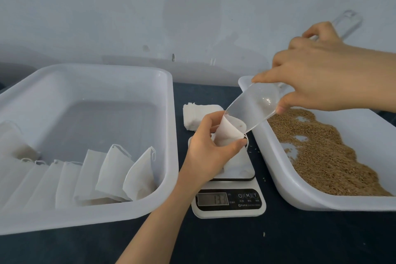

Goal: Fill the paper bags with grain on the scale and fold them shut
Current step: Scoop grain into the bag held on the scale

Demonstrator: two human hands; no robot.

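Observation:
My left hand point(211, 152) grips a small white paper bag point(228, 132) by its open mouth, holding it over the white kitchen scale point(230, 201). My right hand point(321, 75) holds a clear plastic scoop point(250, 107), tilted down with its lip at the bag's mouth. The scoop looks nearly empty of grain. Brown grain point(327, 154) lies in the white tray point(300, 195) on the right. The scale's display shows digits that are hard to read.
A large white tub point(169, 135) on the left holds several folded filled bags point(115, 176) lined along its near side. A stack of empty white bags point(199, 113) lies behind the scale. A few loose grains dot the dark tabletop point(278, 242). A pale wall stands behind.

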